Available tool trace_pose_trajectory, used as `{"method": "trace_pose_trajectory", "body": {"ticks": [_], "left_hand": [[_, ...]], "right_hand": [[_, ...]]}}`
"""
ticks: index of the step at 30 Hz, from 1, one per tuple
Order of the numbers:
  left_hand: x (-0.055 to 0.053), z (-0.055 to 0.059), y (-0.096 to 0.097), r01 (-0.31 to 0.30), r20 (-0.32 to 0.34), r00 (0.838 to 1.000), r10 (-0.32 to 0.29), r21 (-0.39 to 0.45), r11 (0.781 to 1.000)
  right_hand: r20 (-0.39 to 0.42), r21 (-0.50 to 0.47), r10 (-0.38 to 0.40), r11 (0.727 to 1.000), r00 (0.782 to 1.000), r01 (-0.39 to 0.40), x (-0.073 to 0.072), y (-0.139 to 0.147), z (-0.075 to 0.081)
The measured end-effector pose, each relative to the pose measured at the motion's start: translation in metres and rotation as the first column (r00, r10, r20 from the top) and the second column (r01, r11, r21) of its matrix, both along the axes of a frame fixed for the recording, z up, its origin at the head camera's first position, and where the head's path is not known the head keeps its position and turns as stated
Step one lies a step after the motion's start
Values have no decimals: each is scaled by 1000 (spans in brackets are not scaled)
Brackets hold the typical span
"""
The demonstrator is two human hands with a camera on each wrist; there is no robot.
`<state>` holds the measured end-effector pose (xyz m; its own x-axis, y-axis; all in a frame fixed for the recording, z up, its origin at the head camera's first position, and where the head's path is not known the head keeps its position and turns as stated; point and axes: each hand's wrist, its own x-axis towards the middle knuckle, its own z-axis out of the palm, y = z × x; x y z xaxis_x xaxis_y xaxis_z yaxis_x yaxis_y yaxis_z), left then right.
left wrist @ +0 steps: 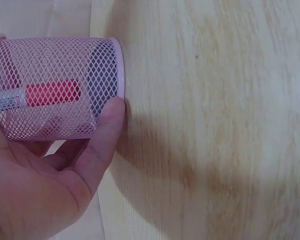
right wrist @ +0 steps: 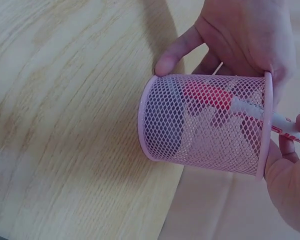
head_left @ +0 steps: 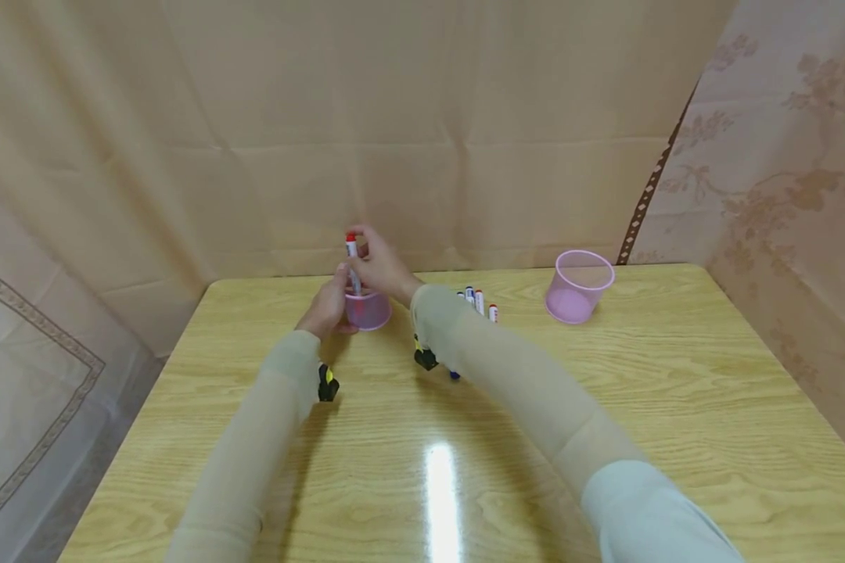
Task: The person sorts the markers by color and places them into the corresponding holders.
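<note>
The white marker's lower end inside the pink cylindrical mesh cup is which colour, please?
Red; the marker's lower end shows best in the left wrist view.

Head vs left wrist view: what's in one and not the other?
Only head: the second pink cup and the loose markers near the right forearm.
Only left wrist: the dark base inside the held cup, its mesh clearly resolved.
Both: left hand gripping that cup, red-ended marker partly inside, wooden table.

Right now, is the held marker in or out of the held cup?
Marker partly in: its lower red end shows through the mesh cup; the right hand pinches the marker above the rim.
</note>
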<state>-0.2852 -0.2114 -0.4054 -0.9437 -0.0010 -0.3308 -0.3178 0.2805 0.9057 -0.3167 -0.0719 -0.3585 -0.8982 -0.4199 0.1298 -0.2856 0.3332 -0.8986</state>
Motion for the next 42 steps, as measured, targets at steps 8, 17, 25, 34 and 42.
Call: {"method": "trace_pose_trajectory", "body": {"ticks": [8,17,25,34,42], "left_hand": [[5,0,-1,-17,-8,1000,17,-30,999],[7,2,1,-26,-34,999,21,-149,988],[7,3,-1,-35,-57,998,20,-268,963],[7,-2,0,-53,-89,996,30,-270,961],[6,-3,4,-70,-90,995,51,-219,973]], "right_hand": [[27,42,-5,999,1000,4,0,-4,-1],[67,88,3,996,998,-9,-2,-3,0],[72,138,17,990,997,-27,-1,-4,2],[35,212,-4,977,999,-3,1,-8,4],[79,288,-79,956,994,53,0,-11,9]]}}
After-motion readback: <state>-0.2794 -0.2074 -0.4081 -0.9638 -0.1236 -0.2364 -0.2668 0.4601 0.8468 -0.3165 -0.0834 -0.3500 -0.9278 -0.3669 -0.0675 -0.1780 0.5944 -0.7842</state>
